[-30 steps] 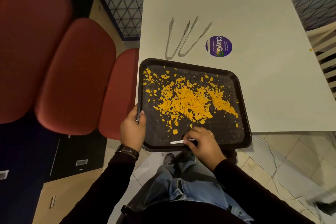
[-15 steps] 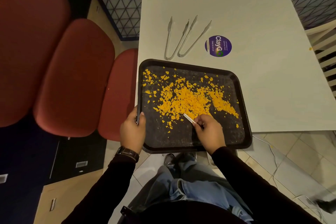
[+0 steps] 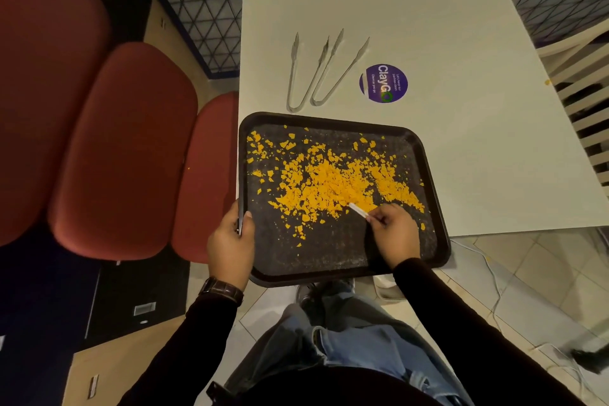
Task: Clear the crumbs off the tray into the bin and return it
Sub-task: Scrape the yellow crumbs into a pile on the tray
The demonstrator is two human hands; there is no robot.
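Observation:
A black tray (image 3: pixel 329 260) lies at the near left corner of the white table (image 3: pixel 461 142), its near edge hanging over the table's front. Orange crumbs (image 3: pixel 329 181) are heaped in its middle and scattered toward its far left corner. My left hand (image 3: pixel 230 247) grips the tray's left rim, thumb on top. My right hand (image 3: pixel 393 234) rests on the tray's near right part and pinches a small flat white scraper (image 3: pixel 357 210), whose tip touches the near edge of the crumb heap. No bin is in view.
Two metal tongs (image 3: pixel 316 76) lie on the table beyond the tray, beside a round purple sticker (image 3: pixel 383 83). Red cushioned seats (image 3: pixel 125 148) stand left of the table, white slatted chairs (image 3: pixel 586 102) at the back and right. A white cable (image 3: pixel 494 277) runs over the tiled floor.
My right hand has moved with the white scraper from the tray's near edge up to the crumb heap, pushing loose crumbs toward the middle. My left hand has kept its grip on the rim.

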